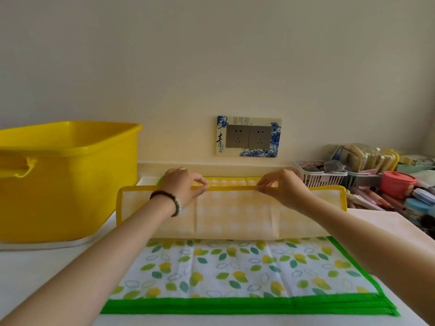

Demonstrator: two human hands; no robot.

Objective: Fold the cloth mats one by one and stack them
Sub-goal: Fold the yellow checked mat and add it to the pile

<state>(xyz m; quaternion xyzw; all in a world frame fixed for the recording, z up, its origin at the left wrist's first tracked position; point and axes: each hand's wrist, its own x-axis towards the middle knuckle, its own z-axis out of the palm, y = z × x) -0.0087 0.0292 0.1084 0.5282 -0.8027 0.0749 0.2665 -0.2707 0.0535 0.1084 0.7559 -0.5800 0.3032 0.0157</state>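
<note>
While we pinch the yellow mat (231,212) by its top edge mid-frame, left hand (182,184) and right hand (281,187) closed on it, it runs left-right, hands level.

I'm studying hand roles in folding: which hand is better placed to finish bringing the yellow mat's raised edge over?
Neither clearly: the left hand and right hand both pinch the yellow mat along its top trim, about equally far from its middle. The fold likely needs both together.
</note>
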